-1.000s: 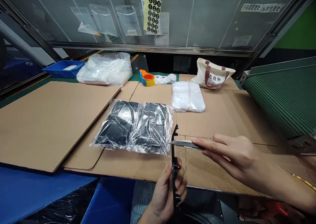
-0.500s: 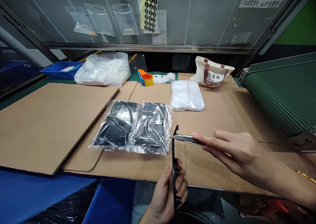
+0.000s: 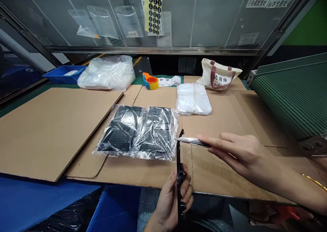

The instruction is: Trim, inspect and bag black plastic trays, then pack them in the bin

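Knife blade has turned slightly, pinched in my right hand; my left hand grips a black part. Clear bagging holds black panels; blue tray, something white.

Decent gap between white plastic stack and right hand tbh; bagged black parts block left, ribbed green surface right.

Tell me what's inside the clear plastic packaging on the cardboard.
Black pieces show through the clear plastic packaging in two side-by-side groups. Their undersides, and anything beneath them, are covered.
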Demonstrator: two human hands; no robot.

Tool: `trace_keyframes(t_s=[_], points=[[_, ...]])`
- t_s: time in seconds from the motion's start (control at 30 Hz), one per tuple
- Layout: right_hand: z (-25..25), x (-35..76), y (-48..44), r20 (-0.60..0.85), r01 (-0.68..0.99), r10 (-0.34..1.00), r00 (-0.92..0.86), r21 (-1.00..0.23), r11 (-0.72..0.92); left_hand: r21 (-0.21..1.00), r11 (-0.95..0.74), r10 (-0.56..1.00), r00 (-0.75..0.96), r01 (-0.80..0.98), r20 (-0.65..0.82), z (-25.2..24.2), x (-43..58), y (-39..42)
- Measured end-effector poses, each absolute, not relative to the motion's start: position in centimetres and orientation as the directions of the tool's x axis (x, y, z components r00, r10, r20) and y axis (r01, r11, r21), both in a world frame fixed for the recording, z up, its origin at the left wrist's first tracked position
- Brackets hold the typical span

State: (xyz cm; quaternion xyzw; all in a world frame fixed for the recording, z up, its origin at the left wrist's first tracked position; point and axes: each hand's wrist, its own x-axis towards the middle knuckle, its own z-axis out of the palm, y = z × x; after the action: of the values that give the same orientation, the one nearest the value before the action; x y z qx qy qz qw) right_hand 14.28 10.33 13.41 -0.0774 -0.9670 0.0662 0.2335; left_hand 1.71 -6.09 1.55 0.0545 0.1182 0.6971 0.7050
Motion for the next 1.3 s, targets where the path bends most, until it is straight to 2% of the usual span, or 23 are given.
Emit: trace_keyframes(t_s=[0.33,0.5,0.7,1.1,1.3], points=[[13.72,14.32,9.91,0.454,0.119,0.133,-0.881,-0.061,0.991,0.237,-0.012,0.995,-0.035,-0.971,-0.096,1.5,1.95,-6.21],[13.59,14.39,9.85,0.441,0.089,0.114,-0.89,-0.078,0.993,0.248,-0.011,0.989,-0.047,-0.969,-0.143,1.27,1.93,-6.2],[13.2,14.5,10.37,0.449,0.135,0.178,-0.875,-0.128,0.983,0.271,0.003,0.989,-0.038,-0.963,-0.146,1.67,1.82,-6.11],[13.57,14.52,9.99,0.448,0.119,0.142,-0.883,-0.079,0.99,0.28,0.007,0.987,-0.038,-0.96,-0.158,1.78,1.74,-6.22],[13.76,14.76,9.81,0.4,0.085,0.126,-0.908,-0.12,0.989,0.295,0.018,0.984,-0.034,-0.955,-0.172,1.55,1.83,-6.3]])
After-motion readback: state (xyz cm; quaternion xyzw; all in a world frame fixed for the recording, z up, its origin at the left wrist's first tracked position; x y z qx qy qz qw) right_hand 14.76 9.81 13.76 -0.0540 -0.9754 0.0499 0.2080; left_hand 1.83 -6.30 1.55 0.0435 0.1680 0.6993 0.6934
